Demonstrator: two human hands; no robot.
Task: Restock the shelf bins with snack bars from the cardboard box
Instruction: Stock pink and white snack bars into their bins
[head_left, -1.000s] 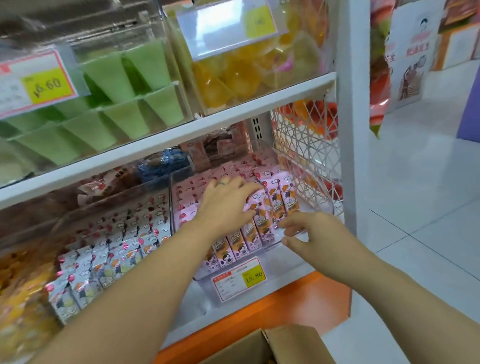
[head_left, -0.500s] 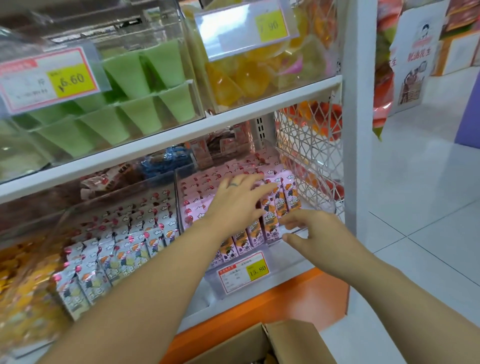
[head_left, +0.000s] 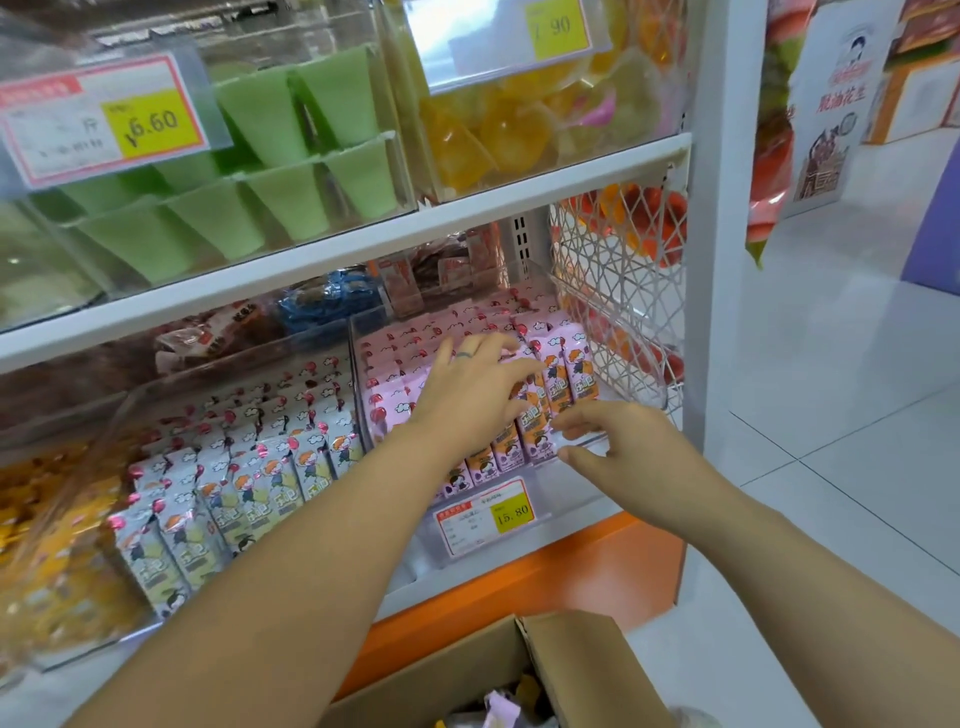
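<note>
Snack bars (head_left: 569, 364) in pink wrappers stand in tight rows inside a clear bin (head_left: 566, 493) at the centre of the frame, on the lower shelf (head_left: 519, 566). The left hand (head_left: 478, 395) lies flat on top of these rows with its fingers spread and straight, pressing on the wrappers; a ring (head_left: 464, 355) sits on 1 finger. The right hand (head_left: 623, 441) is just to the right and lower, at the bin's front edge, its fingers bent toward the lower ends of the front bars. Whether it pinches a bar cannot be told.

A price tag (head_left: 485, 514) reading 15.80 hangs on the bin's front. Left of centre, a neighbouring bin holds white-wrapped bars (head_left: 249, 488). At the bottom centre, the cardboard box (head_left: 571, 654) stands open, with a few wrappers showing inside. Green cups (head_left: 270, 119) fill the upper left of the frame, and yellow jellies (head_left: 498, 130) the upper centre.
</note>
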